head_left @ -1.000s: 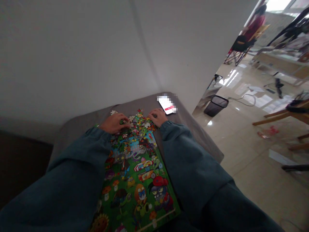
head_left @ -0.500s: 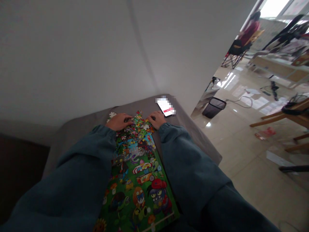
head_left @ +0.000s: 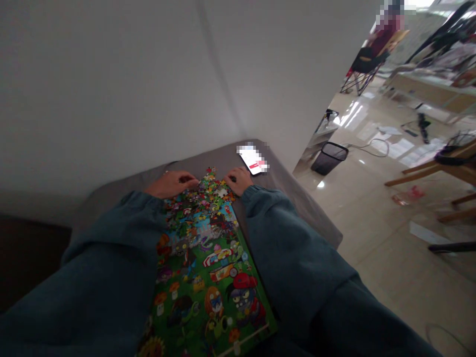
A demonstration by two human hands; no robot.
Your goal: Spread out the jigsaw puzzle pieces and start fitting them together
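Observation:
A colourful cartoon jigsaw board point(head_left: 211, 277) lies on a grey table point(head_left: 297, 208) between my two dark-sleeved arms. A heap of loose puzzle pieces point(head_left: 208, 191) covers its far end. My left hand point(head_left: 169, 183) rests palm down at the left edge of the heap, fingers curled toward the pieces. My right hand point(head_left: 238, 181) lies palm down at the heap's right edge, fingers on the pieces. Whether either hand grips a piece is hidden.
A lit phone point(head_left: 253, 159) lies on the table just beyond my right hand. White walls meet in a corner behind the table. To the right: shiny floor, a black waste bin point(head_left: 329, 157), wooden furniture, and a person seated far off point(head_left: 375, 47).
My left hand has slid a little to the left along the heap and now covers the white piece seen earlier. My right hand stays at the heap's right edge. The view shifted slightly.

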